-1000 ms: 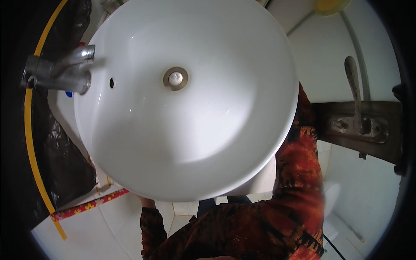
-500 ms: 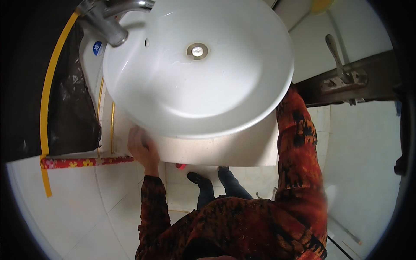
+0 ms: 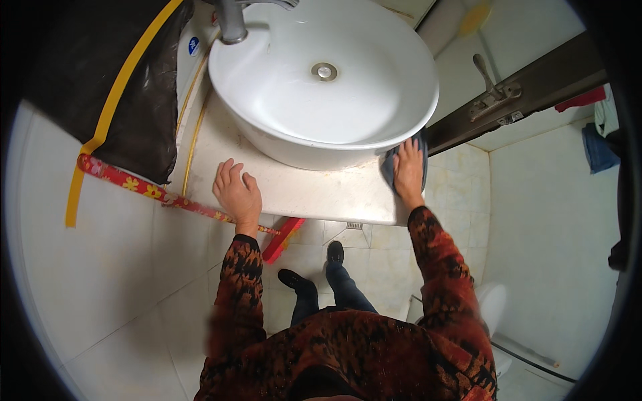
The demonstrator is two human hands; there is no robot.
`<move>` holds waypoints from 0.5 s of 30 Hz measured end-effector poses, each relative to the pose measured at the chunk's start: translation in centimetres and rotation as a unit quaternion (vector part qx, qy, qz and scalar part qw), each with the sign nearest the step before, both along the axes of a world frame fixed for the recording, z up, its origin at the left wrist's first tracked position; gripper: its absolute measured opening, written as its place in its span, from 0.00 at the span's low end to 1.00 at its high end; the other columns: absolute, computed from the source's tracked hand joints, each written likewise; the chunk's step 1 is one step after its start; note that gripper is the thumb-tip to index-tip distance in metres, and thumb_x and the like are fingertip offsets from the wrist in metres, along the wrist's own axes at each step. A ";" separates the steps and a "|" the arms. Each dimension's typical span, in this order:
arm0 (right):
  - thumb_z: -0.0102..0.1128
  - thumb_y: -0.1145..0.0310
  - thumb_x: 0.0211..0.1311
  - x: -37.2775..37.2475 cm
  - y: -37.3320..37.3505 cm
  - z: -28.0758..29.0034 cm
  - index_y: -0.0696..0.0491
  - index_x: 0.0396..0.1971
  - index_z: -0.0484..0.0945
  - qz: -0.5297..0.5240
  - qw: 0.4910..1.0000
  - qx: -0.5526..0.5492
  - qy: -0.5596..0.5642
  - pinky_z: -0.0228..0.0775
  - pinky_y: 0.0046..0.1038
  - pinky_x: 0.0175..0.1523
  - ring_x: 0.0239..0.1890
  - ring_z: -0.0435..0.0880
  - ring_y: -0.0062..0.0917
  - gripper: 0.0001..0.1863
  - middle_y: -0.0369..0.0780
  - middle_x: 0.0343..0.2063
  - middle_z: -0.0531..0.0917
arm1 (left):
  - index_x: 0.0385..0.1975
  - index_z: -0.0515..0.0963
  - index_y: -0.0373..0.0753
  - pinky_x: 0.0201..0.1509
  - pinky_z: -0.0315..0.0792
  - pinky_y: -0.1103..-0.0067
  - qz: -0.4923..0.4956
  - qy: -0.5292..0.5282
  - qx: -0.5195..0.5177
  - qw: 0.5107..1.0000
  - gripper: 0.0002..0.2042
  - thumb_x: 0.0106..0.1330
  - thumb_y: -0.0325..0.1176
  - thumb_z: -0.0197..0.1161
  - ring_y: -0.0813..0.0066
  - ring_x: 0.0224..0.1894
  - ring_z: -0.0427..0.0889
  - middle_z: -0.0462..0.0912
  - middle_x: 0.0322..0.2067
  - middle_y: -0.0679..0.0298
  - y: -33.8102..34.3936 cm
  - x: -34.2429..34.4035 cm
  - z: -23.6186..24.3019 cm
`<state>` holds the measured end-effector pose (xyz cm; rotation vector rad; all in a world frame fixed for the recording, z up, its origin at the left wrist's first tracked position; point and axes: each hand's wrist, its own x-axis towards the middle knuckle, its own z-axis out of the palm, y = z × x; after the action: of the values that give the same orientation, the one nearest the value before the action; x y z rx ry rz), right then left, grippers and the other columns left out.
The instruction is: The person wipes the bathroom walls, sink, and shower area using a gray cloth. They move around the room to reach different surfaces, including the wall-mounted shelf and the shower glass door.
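Observation:
A round white washbasin [image 3: 348, 107] stands on a pale stone counter [image 3: 314, 190]. At the counter's right end, beside the basin, my right hand [image 3: 409, 167] holds a folded dark blue cloth [image 3: 388, 167] against the surface, palm down. Part of the cloth lies hidden under that hand. My left hand [image 3: 239, 194] is at the front left of the counter, fingers apart and curving slightly, with nothing in them. A grey metal faucet [image 3: 232, 23] rises at the basin's back left.
A flower-patterned broom handle [image 3: 154, 192] slants past the counter's left front, ending in a red broom head [image 3: 282, 240] on the tiled floor. Black plastic sheeting [image 3: 144, 100] with yellow tape covers the left side. Right of the basin is a dark door edge with a lever handle [image 3: 491, 87].
My right hand, hidden behind the basin's right side before, now shows at the counter's right front with the cloth. The view has shifted, with more counter and floor showing.

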<state>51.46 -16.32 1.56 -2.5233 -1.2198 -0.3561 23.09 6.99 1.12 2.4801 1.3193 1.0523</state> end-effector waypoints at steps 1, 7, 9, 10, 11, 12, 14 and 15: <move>0.50 0.67 0.60 -2.0 -0.3 0.2 0.64 0.53 0.65 -0.001 1.000 -0.021 0.007 0.49 0.44 0.64 0.62 0.57 0.50 0.24 0.51 0.61 0.60 | 0.36 0.74 0.36 0.59 0.57 0.65 0.000 -0.003 0.004 1.000 0.10 0.54 0.27 0.56 0.60 0.56 0.67 0.73 0.48 0.60 0.0 0.0 0.0; 0.53 0.61 0.58 -9.6 -0.4 0.6 0.63 0.56 0.63 0.057 0.996 -0.047 0.050 0.43 0.45 0.66 0.64 0.52 0.51 0.29 0.52 0.62 0.57 | 0.35 0.75 0.37 0.58 0.58 0.66 0.010 -0.030 0.029 0.999 0.10 0.53 0.27 0.56 0.62 0.54 0.68 0.75 0.45 0.60 -0.1 0.1 0.1; 0.52 0.63 0.58 -10.3 -0.4 0.4 0.62 0.56 0.64 0.066 0.996 -0.049 0.033 0.43 0.44 0.66 0.65 0.53 0.48 0.27 0.51 0.62 0.58 | 0.34 0.75 0.38 0.58 0.58 0.67 0.007 -0.053 0.022 0.998 0.09 0.52 0.28 0.56 0.63 0.53 0.69 0.75 0.44 0.60 -0.1 0.1 0.1; 0.52 0.63 0.59 -10.4 -0.5 0.3 0.61 0.55 0.65 0.069 0.996 -0.041 0.032 0.44 0.44 0.66 0.64 0.54 0.48 0.26 0.51 0.61 0.59 | 0.34 0.75 0.38 0.58 0.59 0.67 -0.001 -0.059 0.025 0.998 0.09 0.52 0.28 0.56 0.63 0.53 0.69 0.75 0.43 0.61 0.1 0.0 0.1; 0.51 0.64 0.59 -10.2 -0.5 0.1 0.61 0.55 0.65 0.077 0.997 -0.023 0.018 0.44 0.44 0.66 0.64 0.54 0.47 0.25 0.51 0.61 0.60 | 0.35 0.75 0.38 0.58 0.58 0.67 -0.006 -0.067 0.025 0.997 0.10 0.52 0.28 0.56 0.62 0.53 0.69 0.76 0.43 0.60 0.1 -0.1 0.1; 0.50 0.66 0.59 -10.1 -0.5 -0.1 0.61 0.54 0.67 0.079 0.997 -0.012 0.021 0.45 0.43 0.66 0.64 0.56 0.47 0.23 0.50 0.61 0.61 | 0.35 0.74 0.37 0.58 0.58 0.65 -0.029 -0.079 0.011 0.996 0.10 0.52 0.28 0.56 0.61 0.52 0.69 0.76 0.42 0.60 0.2 -0.3 0.0; 0.50 0.67 0.59 -9.6 -0.6 -0.6 0.60 0.53 0.68 0.084 0.996 -0.017 0.017 0.46 0.43 0.65 0.63 0.57 0.47 0.22 0.49 0.60 0.62 | 0.36 0.74 0.37 0.58 0.58 0.64 -0.071 -0.122 -0.027 0.990 0.10 0.52 0.27 0.56 0.59 0.51 0.70 0.76 0.42 0.59 -0.1 -1.0 -0.1; 0.50 0.67 0.59 -9.5 -0.7 -0.8 0.60 0.53 0.68 0.089 0.996 -0.013 0.009 0.47 0.43 0.65 0.63 0.57 0.47 0.22 0.49 0.60 0.62 | 0.36 0.74 0.36 0.58 0.59 0.64 -0.091 -0.148 -0.052 0.983 0.11 0.52 0.26 0.56 0.58 0.51 0.70 0.76 0.42 0.58 -0.4 -1.5 -0.1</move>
<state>42.00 -17.02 0.77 -2.4093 -1.4372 -0.2751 21.55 6.55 1.04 2.2122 1.0141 1.2143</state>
